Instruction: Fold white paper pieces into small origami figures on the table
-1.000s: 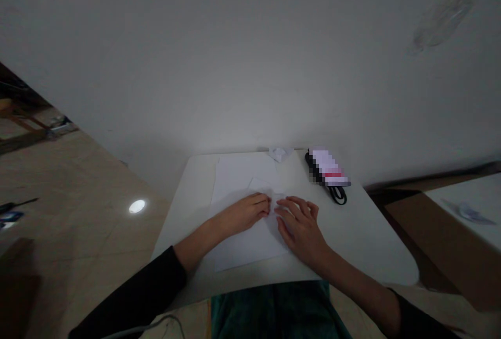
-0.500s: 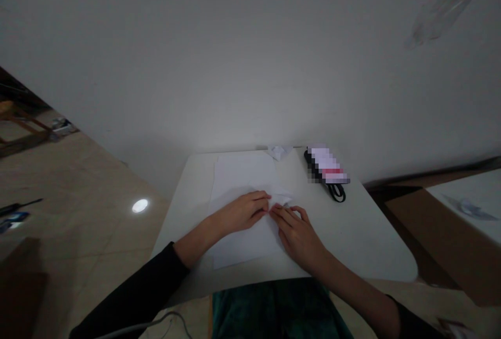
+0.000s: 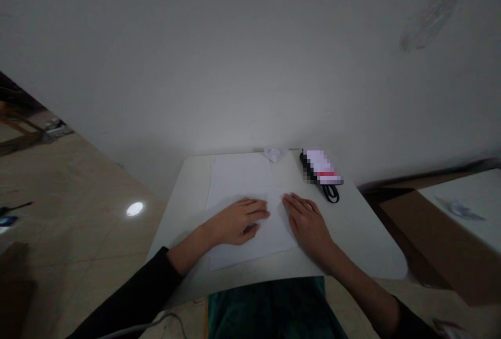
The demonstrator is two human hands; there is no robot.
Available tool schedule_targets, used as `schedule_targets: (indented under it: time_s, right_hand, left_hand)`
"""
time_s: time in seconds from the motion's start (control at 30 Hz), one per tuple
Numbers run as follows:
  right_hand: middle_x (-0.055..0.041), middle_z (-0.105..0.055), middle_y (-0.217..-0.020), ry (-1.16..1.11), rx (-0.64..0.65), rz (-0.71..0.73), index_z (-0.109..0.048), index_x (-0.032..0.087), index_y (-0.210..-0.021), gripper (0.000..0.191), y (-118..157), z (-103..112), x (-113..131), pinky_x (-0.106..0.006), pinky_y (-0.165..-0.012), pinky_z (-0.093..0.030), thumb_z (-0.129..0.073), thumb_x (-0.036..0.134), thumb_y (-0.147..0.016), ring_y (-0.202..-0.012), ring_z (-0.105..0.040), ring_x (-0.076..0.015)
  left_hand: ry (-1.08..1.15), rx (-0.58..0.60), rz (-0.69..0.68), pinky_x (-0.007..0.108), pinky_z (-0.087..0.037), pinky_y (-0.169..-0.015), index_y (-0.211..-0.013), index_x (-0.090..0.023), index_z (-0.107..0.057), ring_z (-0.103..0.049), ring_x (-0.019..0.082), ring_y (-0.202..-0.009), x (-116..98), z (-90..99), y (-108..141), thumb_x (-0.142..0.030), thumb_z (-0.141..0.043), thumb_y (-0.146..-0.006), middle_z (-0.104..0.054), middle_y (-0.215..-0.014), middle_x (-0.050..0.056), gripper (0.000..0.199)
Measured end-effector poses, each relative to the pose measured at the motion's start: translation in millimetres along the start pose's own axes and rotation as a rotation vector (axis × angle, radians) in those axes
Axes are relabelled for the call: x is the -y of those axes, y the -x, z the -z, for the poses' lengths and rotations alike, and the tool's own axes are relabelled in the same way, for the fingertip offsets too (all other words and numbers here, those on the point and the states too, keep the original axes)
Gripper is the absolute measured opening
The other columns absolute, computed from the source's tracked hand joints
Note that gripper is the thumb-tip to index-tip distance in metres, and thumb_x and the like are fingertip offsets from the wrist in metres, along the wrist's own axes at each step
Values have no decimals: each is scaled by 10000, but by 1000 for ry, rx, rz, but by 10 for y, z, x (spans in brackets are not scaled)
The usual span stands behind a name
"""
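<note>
White sheets of paper (image 3: 242, 174) lie on the small white table (image 3: 352, 245), one partly over another. On the nearer sheet rests my left hand (image 3: 240, 220), its fingers stretched to the right and nothing gripped. My right hand (image 3: 307, 221) lies over the right edge of that same sheet, fingers extended and pressed down flat. A short stretch of bare paper shows between the fingertips of both hands. Behind them, a small folded white paper piece (image 3: 275, 154) sits at the table's far edge.
At the back right of the table is a dark object with a pinkish, pixelated top (image 3: 323, 166) and a black strap loop (image 3: 331, 194). A wall (image 3: 235, 67) stands behind the table. To the right are cardboard (image 3: 426, 240) and a white surface (image 3: 465, 198).
The raised, bunched part of the paper between my hands now lies flat. My hands have moved apart, the right one outward to the sheet's edge. The view has shifted slightly.
</note>
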State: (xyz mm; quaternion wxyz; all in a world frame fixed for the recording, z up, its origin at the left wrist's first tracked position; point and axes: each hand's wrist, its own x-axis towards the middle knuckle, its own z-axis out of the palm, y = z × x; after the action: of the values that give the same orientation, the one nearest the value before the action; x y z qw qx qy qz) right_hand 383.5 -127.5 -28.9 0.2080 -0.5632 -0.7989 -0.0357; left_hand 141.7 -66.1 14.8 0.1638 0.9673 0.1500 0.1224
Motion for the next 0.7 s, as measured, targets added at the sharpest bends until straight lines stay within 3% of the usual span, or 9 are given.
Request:
schedule_targets:
  time_s: [0.13,0.2,0.3,0.37,0.43,0.57,0.7]
  right_hand:
    - [-120,-595,-1331,-30,49,62,-589,139,-1244,491,-207,22,-158,-461,-980,-428,-396,-34,-828,-1250,-531,-261]
    - [-149,-610,-1299,-38,3,77,-639,138,-1148,413,-267,62,-150,-471,-952,-451,-415,-12,-835,-1211,-555,-275]
    - [-151,-665,-1167,-104,-76,116,-649,148,-1095,306,-244,124,5,-438,-909,-492,-467,66,-863,-1082,-615,-258]
    - [-120,-690,-1084,-166,-12,181,-656,162,-1064,250,-182,141,136,-391,-873,-524,-504,125,-868,-996,-640,-237]
    - [-111,-693,-1083,-186,-1,182,-661,163,-1052,228,-123,137,225,-391,-910,-519,-527,167,-868,-1032,-632,-243]
    - [-114,-687,-1134,-180,-1,149,-664,160,-1078,252,-65,121,238,-424,-937,-513,-556,213,-857,-1080,-622,-266]
    - [-121,-683,-1152,-190,-10,191,-651,156,-1132,305,-34,131,185,-433,-960,-503,-536,168,-849,-1126,-610,-263]
  left_hand:
    - [-38,39,-33,440,-319,-1124,-1322,-165,-497,-444,261,-1311,-116,-28,-38,-155,-496,-825,-585,-1304,125,497]
    - [-35,58,-19,433,-300,-1138,-1354,-142,-470,-415,269,-1336,-180,-19,-41,-157,-518,-784,-545,-1363,136,572]
    - [-6,95,14,448,-277,-1152,-1415,-128,-393,-332,288,-1394,-233,21,-3,-166,-549,-715,-431,-1472,144,718]
    - [26,113,19,444,-277,-1152,-1422,-139,-382,-331,272,-1398,-220,56,34,-131,-541,-676,-429,-1476,136,762]
    - [53,108,3,432,-286,-1145,-1403,-174,-407,-393,240,-1362,-169,86,64,-74,-511,-655,-487,-1436,110,762]
    - [75,32,-26,446,-284,-1135,-1334,-239,-486,-492,219,-1285,-28,89,84,-46,-511,-729,-558,-1372,82,635]
    - [157,-62,4,405,-400,-1039,-1174,-227,-615,-566,220,-1198,67,38,65,-226,-568,-887,-636,-1269,94,291]
